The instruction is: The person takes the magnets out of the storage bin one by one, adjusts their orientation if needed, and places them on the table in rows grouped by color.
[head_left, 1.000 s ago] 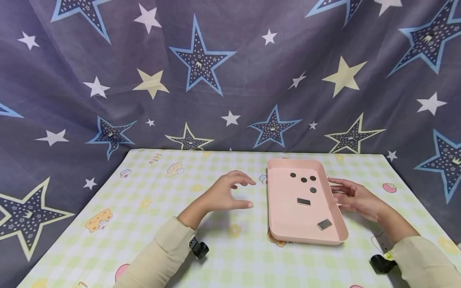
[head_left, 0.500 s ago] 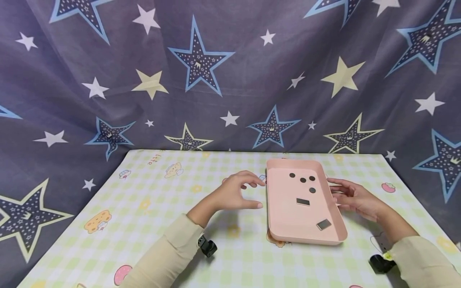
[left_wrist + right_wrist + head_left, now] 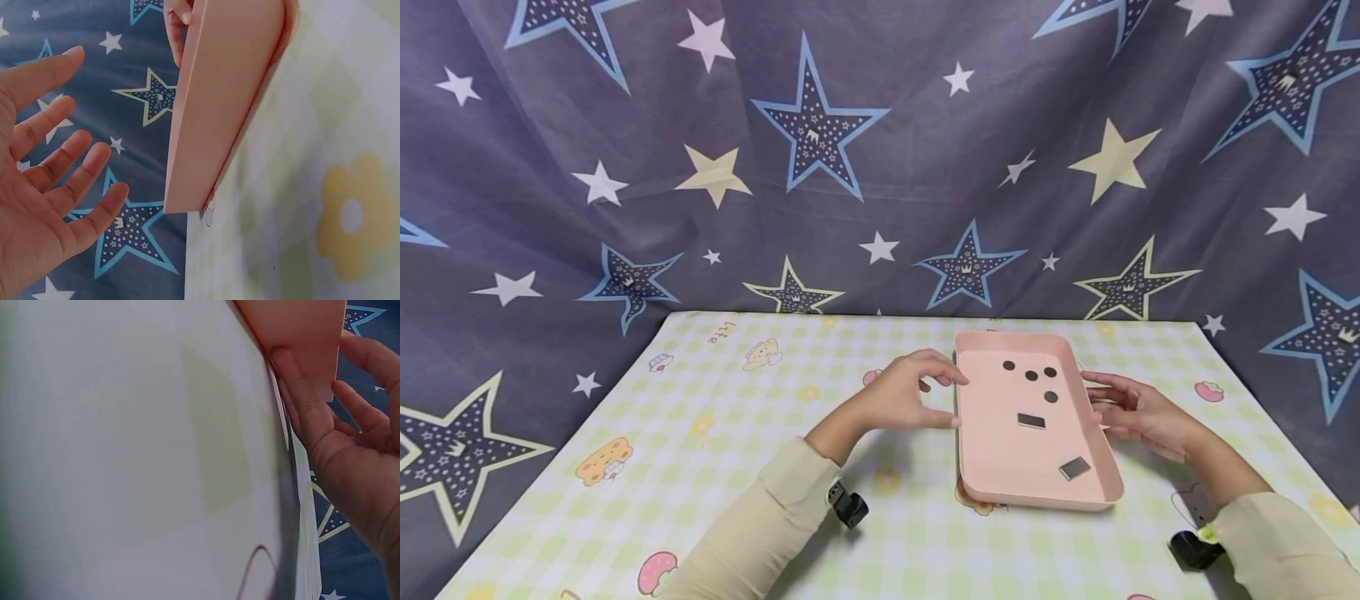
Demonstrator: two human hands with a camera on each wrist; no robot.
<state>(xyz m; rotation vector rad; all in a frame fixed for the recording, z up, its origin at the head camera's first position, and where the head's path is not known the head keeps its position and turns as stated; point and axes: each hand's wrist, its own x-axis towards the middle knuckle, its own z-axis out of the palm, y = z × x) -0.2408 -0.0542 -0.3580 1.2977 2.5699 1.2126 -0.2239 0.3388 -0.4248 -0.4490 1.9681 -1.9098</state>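
A shallow pink rectangular tray (image 3: 1000,462) rests on the table, right of the middle. Several small dark round discs (image 3: 1051,397) lie inside it, along with two dark, light-edged rectangular pieces (image 3: 1032,421) (image 3: 1075,468). My left hand (image 3: 906,396) is beside the tray's left wall, thumb and fingers spread apart. In the left wrist view this hand (image 3: 53,181) shows a gap to the tray's wall (image 3: 219,106). On the opposite side, my right hand (image 3: 1142,417) touches the right wall with its fingers extended. Its thumb (image 3: 290,365) lies against the pink wall in the right wrist view.
A green-and-white checked cloth (image 3: 737,467) with cartoon prints covers the table. Behind the table's back edge hangs a dark curtain (image 3: 895,192) patterned with stars. Black cameras (image 3: 847,505) are strapped at both wrists.
My left hand has moved right, from well clear of the tray up to its left wall. The right hand and the tray with its pieces look unmoved.
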